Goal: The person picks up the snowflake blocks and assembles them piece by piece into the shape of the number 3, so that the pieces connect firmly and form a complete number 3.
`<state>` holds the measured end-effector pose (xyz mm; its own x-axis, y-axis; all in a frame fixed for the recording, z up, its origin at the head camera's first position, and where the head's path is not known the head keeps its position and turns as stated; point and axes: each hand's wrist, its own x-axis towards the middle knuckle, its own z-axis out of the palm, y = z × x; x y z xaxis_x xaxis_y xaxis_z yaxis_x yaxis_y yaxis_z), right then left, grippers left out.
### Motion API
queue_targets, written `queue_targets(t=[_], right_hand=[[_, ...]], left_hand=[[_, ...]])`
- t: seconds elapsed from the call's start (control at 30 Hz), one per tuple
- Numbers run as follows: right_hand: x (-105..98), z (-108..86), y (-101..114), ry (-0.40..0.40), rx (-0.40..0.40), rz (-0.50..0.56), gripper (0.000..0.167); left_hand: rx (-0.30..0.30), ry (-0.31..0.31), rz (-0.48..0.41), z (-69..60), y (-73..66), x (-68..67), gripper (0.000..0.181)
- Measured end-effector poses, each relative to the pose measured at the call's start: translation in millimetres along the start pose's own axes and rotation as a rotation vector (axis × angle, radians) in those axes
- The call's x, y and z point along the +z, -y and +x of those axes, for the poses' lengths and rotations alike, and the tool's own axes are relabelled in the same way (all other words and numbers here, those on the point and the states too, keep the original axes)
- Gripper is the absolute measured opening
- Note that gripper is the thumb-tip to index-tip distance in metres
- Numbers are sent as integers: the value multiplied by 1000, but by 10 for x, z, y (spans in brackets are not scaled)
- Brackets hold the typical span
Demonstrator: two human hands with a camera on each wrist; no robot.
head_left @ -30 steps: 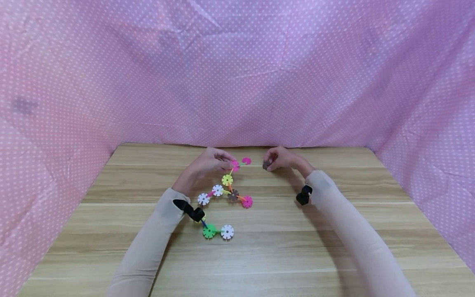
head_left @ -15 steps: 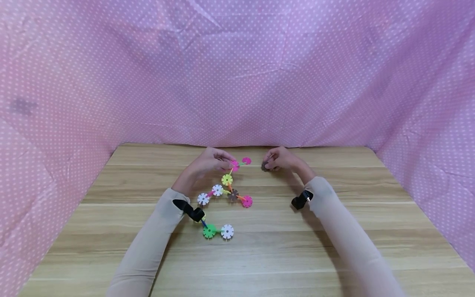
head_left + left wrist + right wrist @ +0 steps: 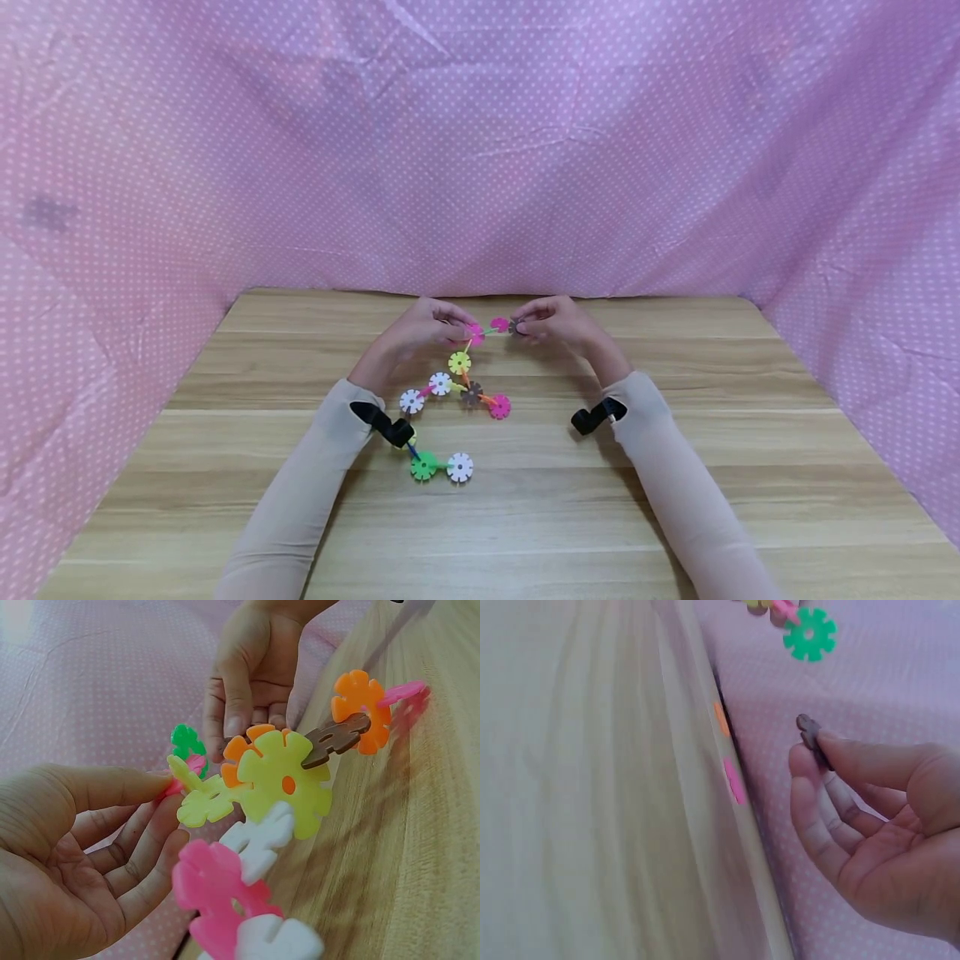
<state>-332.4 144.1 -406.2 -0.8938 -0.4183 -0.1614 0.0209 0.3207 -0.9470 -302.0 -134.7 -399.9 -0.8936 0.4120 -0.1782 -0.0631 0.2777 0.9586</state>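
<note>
In the head view, my left hand (image 3: 427,323) pinches a pink slotted snowflake disc (image 3: 475,335) between thumb and fingertips, at the far part of a linked chain. A green piece joins it to another pink disc (image 3: 498,324). My right hand (image 3: 558,321) pinches a loose brown snowflake disc (image 3: 814,741), held edge-on in the right wrist view. Overhead it appears right beside the end pink disc; whether they touch I cannot tell. In the left wrist view, a large yellow disc (image 3: 304,791) shows close to my left fingers, which partly hide the pinched piece.
The chain runs nearer across the wooden table (image 3: 540,533) through white discs (image 3: 440,383), a brown one (image 3: 472,394) and a green disc (image 3: 423,467), to a white end disc (image 3: 460,468). A side branch ends in pink (image 3: 499,407). Pink dotted cloth (image 3: 480,167) hangs behind.
My right hand has moved left with the brown snowflake disc, bringing it beside the chain's end pink disc. My left hand has kept its place and its pinch.
</note>
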Motion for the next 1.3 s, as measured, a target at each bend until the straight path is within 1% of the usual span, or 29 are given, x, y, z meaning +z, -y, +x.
queue_targets(t=[0.2, 0.33, 0.57, 0.7, 0.9, 1.17, 1.3], right_hand=[[88, 19, -15, 4, -34, 45, 27], [118, 22, -14, 13, -50, 103, 24], [164, -12, 34, 2, -55, 216, 19], [174, -24, 52, 13, -64, 259, 16], [182, -34, 78, 22, -64, 259, 14], [215, -37, 88, 6, -63, 270, 15], [228, -27, 75, -16, -55, 281, 14]], left_hand=[[-8, 3, -9, 11, 4, 2, 21], [-7, 1, -8, 3, -4, 6, 22], [-4, 1, 4, 7, -2, 7, 22], [-7, 2, -1, 9, 3, 9, 23], [-7, -9, 3, 10, 14, 5, 22], [-16, -6, -3, 24, 21, 1, 23], [-15, -3, 2, 31, 26, 1, 22]])
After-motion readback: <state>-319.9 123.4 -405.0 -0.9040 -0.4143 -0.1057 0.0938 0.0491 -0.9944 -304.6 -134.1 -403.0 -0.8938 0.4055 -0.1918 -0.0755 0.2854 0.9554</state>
